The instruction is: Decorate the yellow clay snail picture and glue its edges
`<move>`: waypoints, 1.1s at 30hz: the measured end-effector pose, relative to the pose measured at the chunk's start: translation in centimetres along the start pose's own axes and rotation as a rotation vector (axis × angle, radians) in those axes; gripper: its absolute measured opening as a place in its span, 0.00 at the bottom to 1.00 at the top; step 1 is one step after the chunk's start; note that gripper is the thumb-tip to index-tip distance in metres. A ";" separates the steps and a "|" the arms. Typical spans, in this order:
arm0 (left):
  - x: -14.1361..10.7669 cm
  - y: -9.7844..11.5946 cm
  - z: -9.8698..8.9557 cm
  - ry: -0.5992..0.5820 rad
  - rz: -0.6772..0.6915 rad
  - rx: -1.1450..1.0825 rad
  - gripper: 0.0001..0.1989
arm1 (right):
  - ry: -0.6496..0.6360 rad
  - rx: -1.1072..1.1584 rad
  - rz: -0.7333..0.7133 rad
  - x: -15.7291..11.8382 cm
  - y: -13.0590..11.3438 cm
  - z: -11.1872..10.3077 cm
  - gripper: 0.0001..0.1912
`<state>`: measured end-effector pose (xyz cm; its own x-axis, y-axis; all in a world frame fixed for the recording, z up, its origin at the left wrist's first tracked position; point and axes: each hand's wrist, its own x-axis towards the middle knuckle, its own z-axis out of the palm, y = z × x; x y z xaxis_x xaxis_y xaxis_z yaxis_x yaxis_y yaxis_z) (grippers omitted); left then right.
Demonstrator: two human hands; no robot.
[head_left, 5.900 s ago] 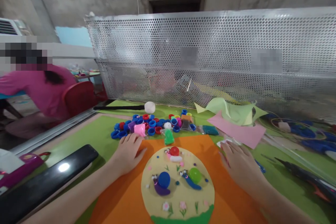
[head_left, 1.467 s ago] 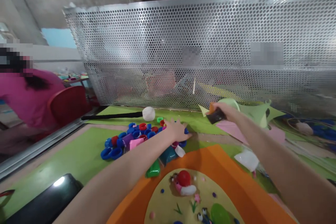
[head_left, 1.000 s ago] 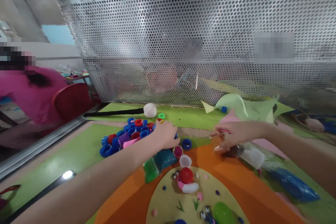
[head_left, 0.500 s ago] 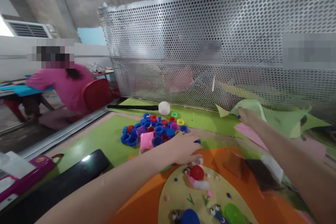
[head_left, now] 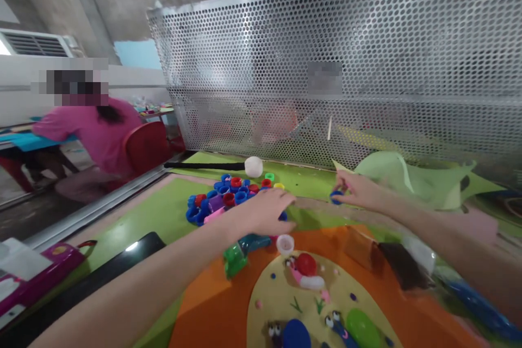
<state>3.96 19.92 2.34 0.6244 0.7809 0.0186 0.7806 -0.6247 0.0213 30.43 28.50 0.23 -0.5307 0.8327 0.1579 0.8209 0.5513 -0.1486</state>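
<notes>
Right hand (head_left: 354,189): between twelve and one o'clock from the cream disc (head_left: 281,288), fingertips pinching a blue cap (head_left: 336,197), a hold that seems suited to so small a rim.
Left hand (head_left: 265,212): at eleven o'clock, loosely spread over the near edge of the cap heap (head_left: 240,197); whether it touches any cap cannot be told.
Cap heap: toward ten and eleven, mostly blue, likely massed off the disc to spare its red-shelled snail (head_left: 306,264).
White cap (head_left: 285,244): at eleven, mouth up beside the disc; contents, if any, unclear.
Packets (head_left: 235,260): green and teal fillings at ten, orange at one, brown at two.
</notes>
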 end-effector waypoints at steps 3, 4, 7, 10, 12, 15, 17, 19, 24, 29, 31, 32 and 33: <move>3.0 -1.3 0.0 0.027 -0.159 0.070 0.21 | -0.096 0.098 -0.098 0.5 -5.2 1.0 0.10; 4.0 -1.8 0.1 0.011 -0.211 0.085 0.22 | -0.108 0.116 -0.111 0.8 -6.8 1.4 0.10; 6.1 -2.8 0.5 -0.067 -0.294 0.108 0.21 | -0.133 0.134 -0.116 1.4 -10.1 2.3 0.11; 6.4 -3.1 0.8 -0.126 -0.311 0.118 0.16 | -0.123 0.121 -0.080 2.1 -11.4 2.9 0.11; 5.9 -3.0 0.9 -0.149 -0.309 0.126 0.15 | -0.118 0.117 -0.053 2.8 -11.6 3.3 0.12; 4.7 -2.6 0.9 -0.138 -0.296 0.155 0.14 | -0.110 0.121 -0.027 3.7 -11.7 4.0 0.12; 4.0 -2.4 0.9 -0.116 -0.287 0.181 0.14 | -0.098 0.128 -0.023 4.1 -12.0 4.3 0.12; 3.4 -2.4 0.9 -0.104 -0.280 0.204 0.13 | -0.081 0.132 -0.017 4.1 -12.3 4.4 0.12; 2.6 -2.5 0.5 -0.106 -0.237 0.237 0.13 | -0.062 0.108 0.037 3.7 -12.6 4.1 0.12; 1.7 -3.0 0.0 -0.122 -0.203 0.245 0.11 | -0.079 0.090 0.054 3.7 -12.8 3.7 0.11; 1.3 -3.3 -0.5 -0.105 -0.190 0.244 0.11 | -0.065 0.093 0.050 3.8 -13.0 3.5 0.11; 1.1 -3.5 -0.8 -0.086 -0.184 0.243 0.11 | -0.055 0.097 0.047 3.9 -13.0 3.3 0.11; 0.9 -3.6 -1.2 -0.062 -0.180 0.241 0.11 | -0.044 0.102 0.045 4.0 -13.0 3.1 0.11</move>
<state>1.73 22.87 3.46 0.4705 0.8821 -0.0248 0.8584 -0.4640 -0.2190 17.00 24.81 -0.27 -0.5044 0.8568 0.1066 0.8195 0.5140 -0.2534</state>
